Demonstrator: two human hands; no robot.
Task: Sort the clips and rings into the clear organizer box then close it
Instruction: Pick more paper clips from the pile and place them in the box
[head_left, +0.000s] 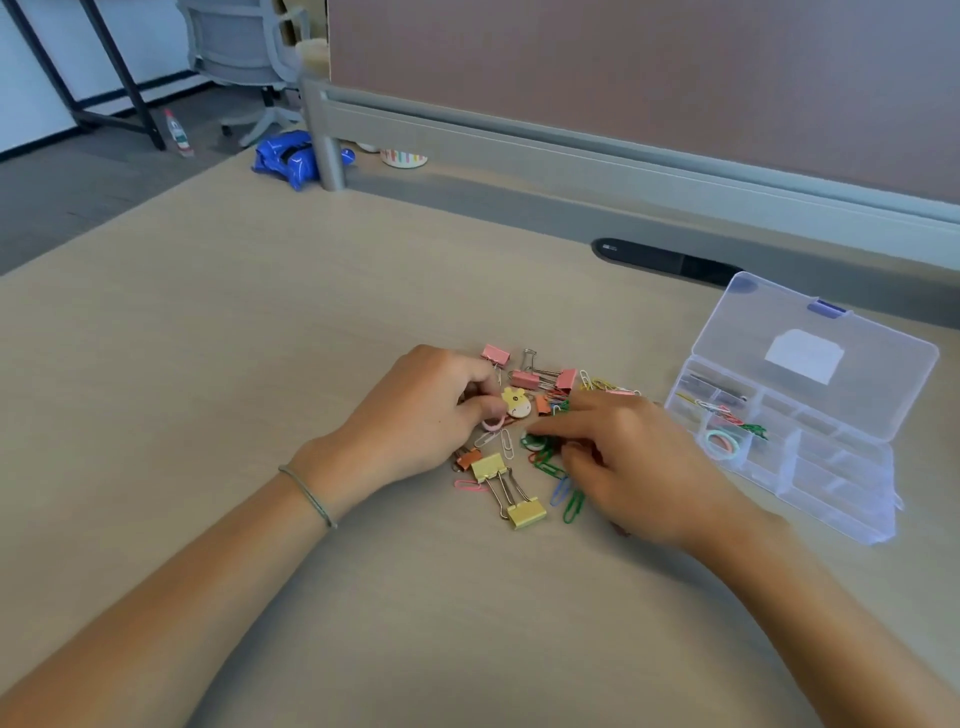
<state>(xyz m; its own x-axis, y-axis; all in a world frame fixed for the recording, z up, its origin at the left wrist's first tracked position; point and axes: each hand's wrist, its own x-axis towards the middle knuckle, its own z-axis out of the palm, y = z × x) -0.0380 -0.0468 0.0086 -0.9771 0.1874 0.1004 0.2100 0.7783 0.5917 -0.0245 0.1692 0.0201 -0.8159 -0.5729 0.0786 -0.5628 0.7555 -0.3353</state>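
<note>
A heap of coloured paper clips, binder clips and rings lies in the middle of the desk. Yellow binder clips lie at its near side, pink binder clips at its far side, green paper clips in between. My left hand rests on the heap's left edge, its fingers curled by a pink ring and a yellow animal-shaped clip. My right hand covers the heap's right part, fingertips pinching at a green ring. The clear organizer box stands open at the right, with rings and paper clips inside.
The box's lid lies flat behind its compartments. A black cable slot is set in the desk near a grey partition. A blue bag and a striped cup sit far left. A chair stands beyond the desk.
</note>
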